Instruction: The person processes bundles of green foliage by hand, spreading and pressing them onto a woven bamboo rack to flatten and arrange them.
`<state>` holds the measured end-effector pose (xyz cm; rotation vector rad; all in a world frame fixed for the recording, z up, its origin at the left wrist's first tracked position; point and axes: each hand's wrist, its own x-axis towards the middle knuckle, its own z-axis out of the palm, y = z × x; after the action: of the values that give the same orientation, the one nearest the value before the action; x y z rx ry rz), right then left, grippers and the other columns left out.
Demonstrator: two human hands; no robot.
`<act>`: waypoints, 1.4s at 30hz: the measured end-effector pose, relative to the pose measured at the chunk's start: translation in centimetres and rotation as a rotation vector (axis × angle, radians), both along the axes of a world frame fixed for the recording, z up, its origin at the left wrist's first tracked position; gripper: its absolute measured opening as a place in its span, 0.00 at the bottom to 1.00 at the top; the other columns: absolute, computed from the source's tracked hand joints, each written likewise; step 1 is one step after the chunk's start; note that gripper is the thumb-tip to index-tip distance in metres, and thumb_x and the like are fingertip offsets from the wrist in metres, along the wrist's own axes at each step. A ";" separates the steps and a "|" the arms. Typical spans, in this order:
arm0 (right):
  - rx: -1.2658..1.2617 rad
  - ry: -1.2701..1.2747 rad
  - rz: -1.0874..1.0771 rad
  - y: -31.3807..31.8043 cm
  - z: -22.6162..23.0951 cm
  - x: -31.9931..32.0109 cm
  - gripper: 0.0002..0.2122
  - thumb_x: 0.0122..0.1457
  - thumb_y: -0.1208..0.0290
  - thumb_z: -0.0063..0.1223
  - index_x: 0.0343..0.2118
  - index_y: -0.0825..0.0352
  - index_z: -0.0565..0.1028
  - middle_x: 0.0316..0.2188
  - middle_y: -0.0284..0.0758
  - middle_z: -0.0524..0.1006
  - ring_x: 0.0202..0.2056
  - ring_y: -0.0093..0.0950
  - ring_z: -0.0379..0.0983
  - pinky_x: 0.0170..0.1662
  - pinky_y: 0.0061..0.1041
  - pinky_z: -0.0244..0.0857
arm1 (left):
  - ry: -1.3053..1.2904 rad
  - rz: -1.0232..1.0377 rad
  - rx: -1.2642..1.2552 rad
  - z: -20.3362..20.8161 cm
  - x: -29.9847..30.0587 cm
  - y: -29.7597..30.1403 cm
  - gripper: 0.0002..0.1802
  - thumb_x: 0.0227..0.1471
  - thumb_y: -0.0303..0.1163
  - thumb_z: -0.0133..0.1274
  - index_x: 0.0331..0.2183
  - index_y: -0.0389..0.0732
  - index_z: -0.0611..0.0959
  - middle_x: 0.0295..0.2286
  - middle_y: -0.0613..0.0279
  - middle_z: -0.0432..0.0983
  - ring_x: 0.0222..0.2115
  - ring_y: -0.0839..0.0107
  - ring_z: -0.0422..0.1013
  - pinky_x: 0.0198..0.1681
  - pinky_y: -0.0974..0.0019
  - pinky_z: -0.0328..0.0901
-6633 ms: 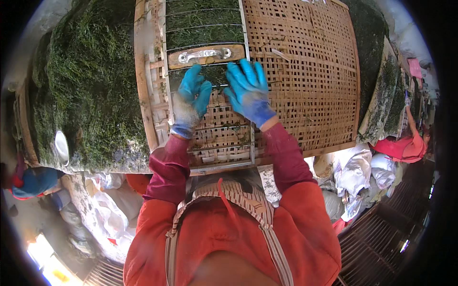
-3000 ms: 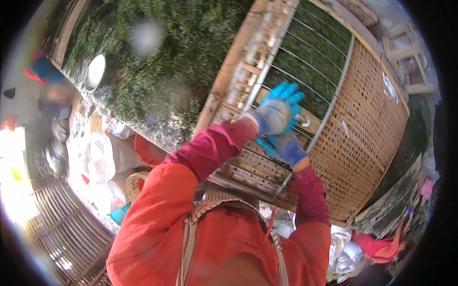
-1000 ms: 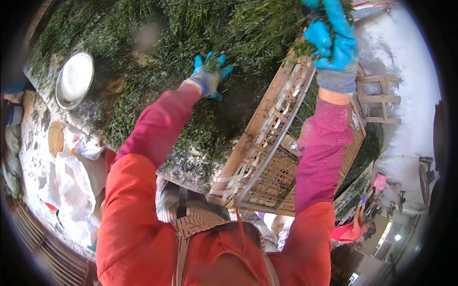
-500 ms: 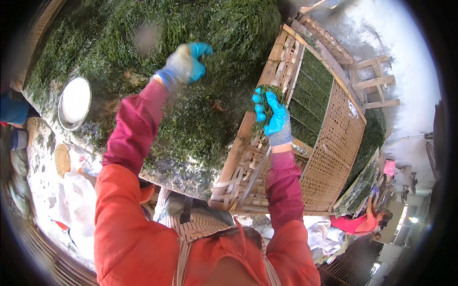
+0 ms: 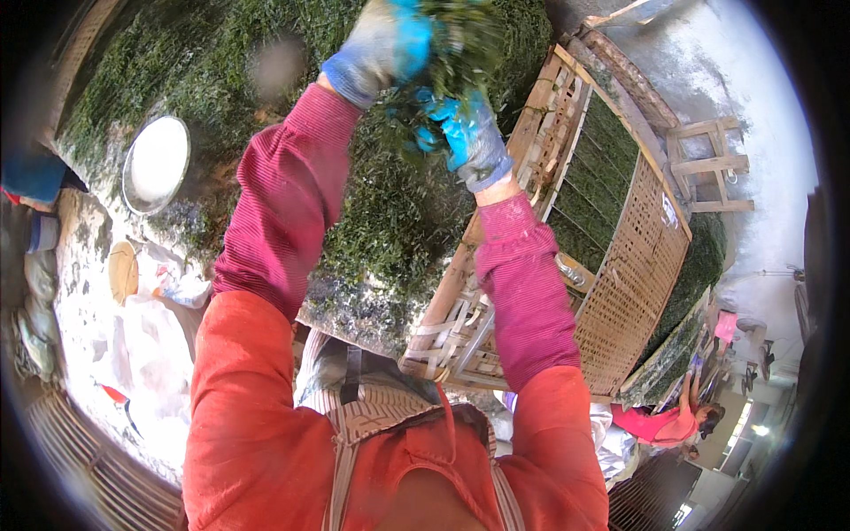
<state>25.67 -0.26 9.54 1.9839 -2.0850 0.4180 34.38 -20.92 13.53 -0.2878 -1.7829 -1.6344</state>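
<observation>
A loose clump of dark green, stringy leafy strands (image 5: 465,40), like seaweed or shredded leaves, hangs between my hands. My left hand (image 5: 381,49), in a grey and blue glove, is closed on its left side near the top of the picture, with the fingers smeared by motion. Below it, my right hand (image 5: 469,137), gloved alike, has curled fingers gripping the clump's lower strands. Under both hands spreads a big heap of the same green strands (image 5: 221,71). A white round basin (image 5: 157,165) sits on the heap's left side.
Right of the heap leans a woven bamboo rack (image 5: 629,283) with green strips (image 5: 598,159) laid in it. Beyond stands a wooden stool (image 5: 708,164). White plastic bags (image 5: 159,341) lie at the left. Another person in red (image 5: 660,425) is at the far right.
My right hand has moved up and left from the rack to the heap. My left hand has moved up and right to meet it, and a larger clump is now lifted between them.
</observation>
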 end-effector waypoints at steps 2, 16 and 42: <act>0.023 -1.141 -0.137 -0.4 3.7 1.3 0.14 0.62 0.69 0.62 0.47 0.71 0.79 0.38 0.39 0.83 0.38 0.34 0.82 0.29 0.29 0.70 | -0.453 0.590 -0.066 -4.0 2.6 -0.4 0.33 0.50 0.48 0.63 0.55 0.44 0.78 0.34 0.43 0.83 0.36 0.51 0.80 0.44 0.53 0.73; 0.147 -1.736 -0.504 19.5 8.1 7.2 0.18 0.67 0.55 0.55 0.47 0.67 0.81 0.28 0.37 0.83 0.13 0.16 0.65 0.16 0.17 0.59 | -0.255 -0.701 0.831 -13.2 13.4 25.1 0.49 0.54 0.49 0.65 0.68 0.39 0.61 0.65 0.55 0.64 0.65 0.60 0.60 0.68 0.52 0.57; 0.684 -0.761 -0.540 41.5 -8.9 -10.8 0.29 0.55 0.61 0.67 0.58 0.70 0.74 0.26 0.40 0.82 0.22 0.28 0.77 0.27 0.30 0.72 | -0.745 0.631 -0.249 -8.9 -0.9 40.0 0.50 0.52 0.47 0.68 0.67 0.40 0.63 0.60 0.39 0.63 0.60 0.49 0.64 0.63 0.46 0.62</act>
<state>14.87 41.20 0.63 1.5187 -3.4994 0.4226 33.48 19.07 4.60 0.8074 -2.2879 -1.1105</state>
